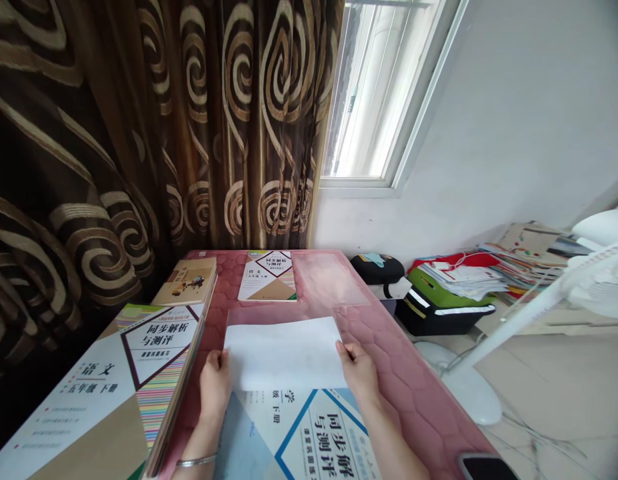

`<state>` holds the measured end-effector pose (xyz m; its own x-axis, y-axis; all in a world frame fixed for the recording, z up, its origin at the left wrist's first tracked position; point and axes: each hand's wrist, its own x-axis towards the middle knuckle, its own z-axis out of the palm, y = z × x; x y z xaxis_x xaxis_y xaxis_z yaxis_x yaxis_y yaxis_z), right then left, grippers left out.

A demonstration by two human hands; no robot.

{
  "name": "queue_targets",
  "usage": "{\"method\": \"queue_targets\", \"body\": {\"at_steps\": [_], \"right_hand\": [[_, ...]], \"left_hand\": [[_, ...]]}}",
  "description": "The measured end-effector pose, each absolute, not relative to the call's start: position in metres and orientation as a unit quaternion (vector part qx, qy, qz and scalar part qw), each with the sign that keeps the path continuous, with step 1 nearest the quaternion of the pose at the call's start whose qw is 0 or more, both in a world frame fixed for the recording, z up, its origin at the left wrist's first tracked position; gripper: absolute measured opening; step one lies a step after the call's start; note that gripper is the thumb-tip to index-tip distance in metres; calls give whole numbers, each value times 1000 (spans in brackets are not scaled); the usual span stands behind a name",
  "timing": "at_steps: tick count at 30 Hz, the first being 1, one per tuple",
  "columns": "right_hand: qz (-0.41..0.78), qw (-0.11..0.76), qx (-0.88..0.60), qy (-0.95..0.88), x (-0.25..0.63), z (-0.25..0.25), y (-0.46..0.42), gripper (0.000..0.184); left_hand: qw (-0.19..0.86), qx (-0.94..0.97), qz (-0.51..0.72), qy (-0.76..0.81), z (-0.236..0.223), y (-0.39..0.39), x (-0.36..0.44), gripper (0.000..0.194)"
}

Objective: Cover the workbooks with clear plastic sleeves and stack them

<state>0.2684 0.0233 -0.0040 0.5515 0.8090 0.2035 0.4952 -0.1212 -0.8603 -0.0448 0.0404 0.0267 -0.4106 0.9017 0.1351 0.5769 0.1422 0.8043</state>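
Observation:
A white sheet of paper lies on the pink table, partly over a blue-and-white workbook near the front edge. My left hand pinches the sheet's left edge, fingers closed on it. At the sheet's right edge, my right hand grips it the same way. A silver bangle sits on my left wrist.
A stack of workbooks lies at the left, a tan book behind it, another workbook at the table's far end. A clear plastic sleeve lies beside it. A phone rests at the front right corner. A white fan stands right.

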Motion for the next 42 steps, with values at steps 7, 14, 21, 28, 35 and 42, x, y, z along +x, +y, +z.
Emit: {"method": "queue_targets", "body": {"at_steps": [7, 14, 21, 28, 35, 42], "right_hand": [[163, 460, -761, -428, 260, 7, 20, 46], [140, 541, -701, -442, 254, 14, 14, 49], [182, 582, -665, -431, 261, 4, 18, 52], [210, 593, -654, -420, 261, 2, 18, 52], [219, 601, -647, -416, 260, 5, 17, 46], [212, 618, -634, -413, 260, 4, 16, 49]], "left_hand": [[192, 510, 433, 718, 25, 37, -45, 30], [232, 490, 460, 703, 30, 39, -45, 28], [217, 490, 498, 682, 27, 37, -43, 32], [227, 479, 514, 674, 25, 34, -41, 46], [264, 473, 521, 659, 29, 35, -43, 52], [272, 457, 559, 636, 29, 33, -41, 53]]}}
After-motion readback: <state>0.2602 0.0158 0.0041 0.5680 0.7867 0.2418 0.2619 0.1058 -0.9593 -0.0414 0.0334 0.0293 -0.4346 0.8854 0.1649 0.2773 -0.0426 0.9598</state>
